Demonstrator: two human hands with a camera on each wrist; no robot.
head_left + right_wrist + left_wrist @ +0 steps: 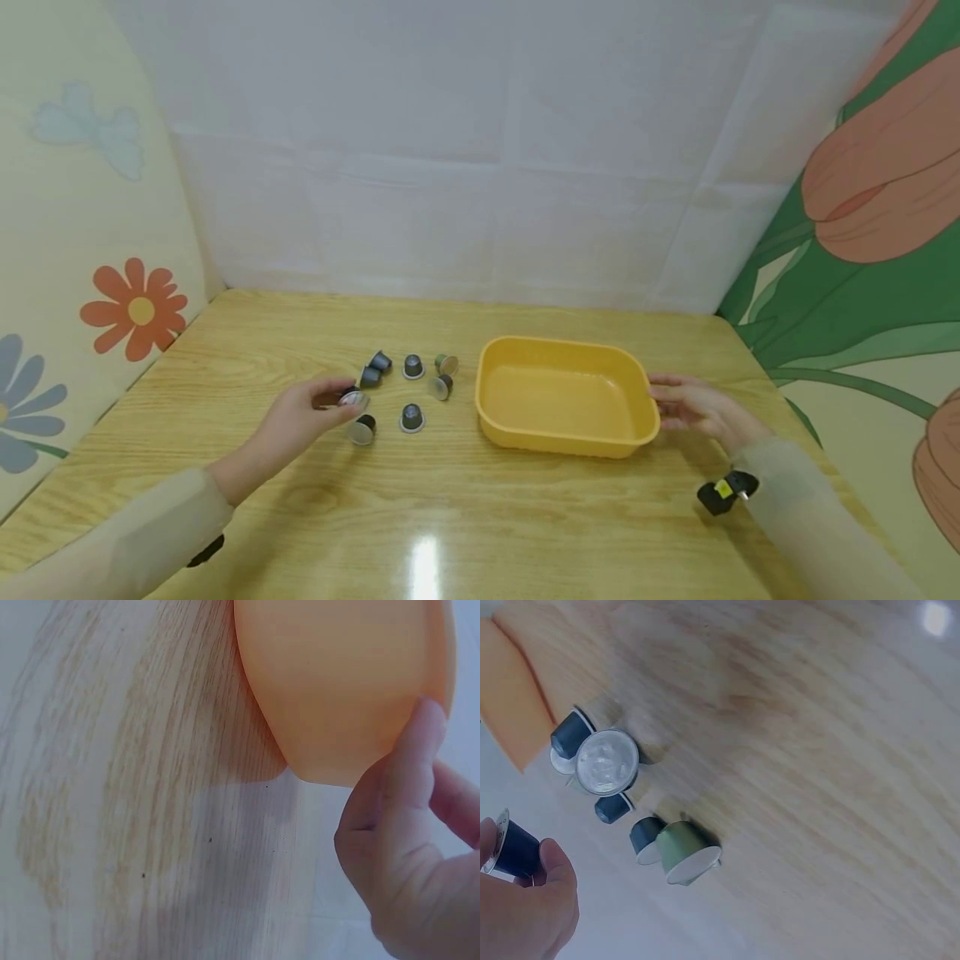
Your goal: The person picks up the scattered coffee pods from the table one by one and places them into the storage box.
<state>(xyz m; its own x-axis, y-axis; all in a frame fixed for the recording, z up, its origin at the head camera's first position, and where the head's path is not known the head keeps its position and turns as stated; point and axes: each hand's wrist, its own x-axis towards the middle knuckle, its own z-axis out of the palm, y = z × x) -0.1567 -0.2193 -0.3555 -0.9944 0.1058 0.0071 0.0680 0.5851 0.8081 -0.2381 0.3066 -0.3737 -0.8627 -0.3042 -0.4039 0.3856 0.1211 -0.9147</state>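
At the left of the table my left hand (303, 412) pinches a dark coffee capsule (517, 851) between thumb and fingers. Next to it several more capsules are scattered: a tilted black one (362, 430) just below the hand, dark ones (412, 367) standing lid down, and a green one (684, 851) on its side. To the right sits a yellow plastic basin (566, 444). My right hand (701, 408) holds its right end near the rim; in the right wrist view a digit lies against the wall, with part of the other fingers hidden.
The wooden table (450, 517) runs back to a white cloth (480, 200). Floral panels (112, 208) flank it on both sides. Dark straps with small devices (723, 492) sit at the wrists.
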